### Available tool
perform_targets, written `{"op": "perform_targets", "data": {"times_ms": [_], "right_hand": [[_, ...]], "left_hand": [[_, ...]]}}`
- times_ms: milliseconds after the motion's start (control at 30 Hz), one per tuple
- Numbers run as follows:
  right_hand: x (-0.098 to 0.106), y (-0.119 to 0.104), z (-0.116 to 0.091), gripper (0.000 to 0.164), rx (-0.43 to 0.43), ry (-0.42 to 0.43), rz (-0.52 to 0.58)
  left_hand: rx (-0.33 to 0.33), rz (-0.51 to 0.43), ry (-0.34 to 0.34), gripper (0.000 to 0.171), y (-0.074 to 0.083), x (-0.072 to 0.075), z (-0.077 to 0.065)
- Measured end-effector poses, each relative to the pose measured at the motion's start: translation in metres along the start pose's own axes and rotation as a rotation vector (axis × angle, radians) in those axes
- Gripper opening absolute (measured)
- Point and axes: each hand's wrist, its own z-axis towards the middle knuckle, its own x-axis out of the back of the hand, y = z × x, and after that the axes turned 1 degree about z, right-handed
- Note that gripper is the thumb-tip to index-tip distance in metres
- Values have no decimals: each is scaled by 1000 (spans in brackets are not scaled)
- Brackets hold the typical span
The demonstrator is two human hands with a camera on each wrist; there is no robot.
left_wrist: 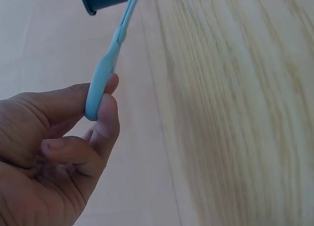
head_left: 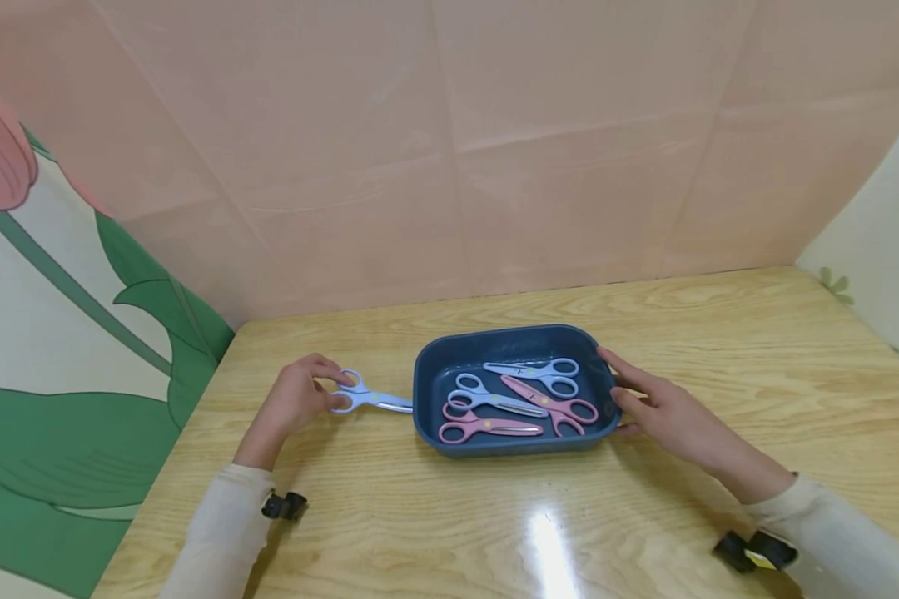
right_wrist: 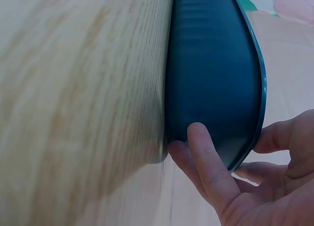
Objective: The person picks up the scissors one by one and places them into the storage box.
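My left hand (head_left: 300, 399) pinches a pair of light blue scissors (head_left: 370, 399) by the finger loops. Their blades point right, and the tips meet the left end of a dark blue tray (head_left: 487, 450) in the head view. In the left wrist view the scissors (left_wrist: 105, 71) appear edge-on, held off the tabletop. My right hand (head_left: 663, 412) holds the tray's right end, with fingers against the outer wall (right_wrist: 211, 88) and a digit over the rim. Inside the tray lie two blue scissors (head_left: 543, 372) and two pink scissors (head_left: 487, 426), partly overlapping.
A wood-grain table (head_left: 419, 516) carries the tray. Behind it hangs a pinkish sheet (head_left: 449, 166), with a flower-patterned panel (head_left: 60, 333) on the left and a pale wall (head_left: 884, 233) on the right. Small black devices (head_left: 757, 551) sit at both wrists.
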Motion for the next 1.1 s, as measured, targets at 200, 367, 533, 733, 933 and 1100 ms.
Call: {"op": "perform_targets", "data": {"times_ms": [200,367,533,733,933,1100], "right_hand": [[0,1,0,59,6,-1,8],[0,-1,-1,59,3,3,0],[-1,-2,-1,58,-3,7,-19],[0,-1,-1,58,0,8,-21],[0,-2,-1,58,-6,7,-30],[0,-2,0,58,-8,7,-39]], "left_hand": [[-7,17,3,19,1,-1,0],[-1,-2,-3,19,3,0,-3],[12,-25,4,19,4,1,-3],[49,-117,4,21,2,2,-3],[44,-184,-5,21,1,1,-2],[56,-236,1,22,1,1,-2]]}}
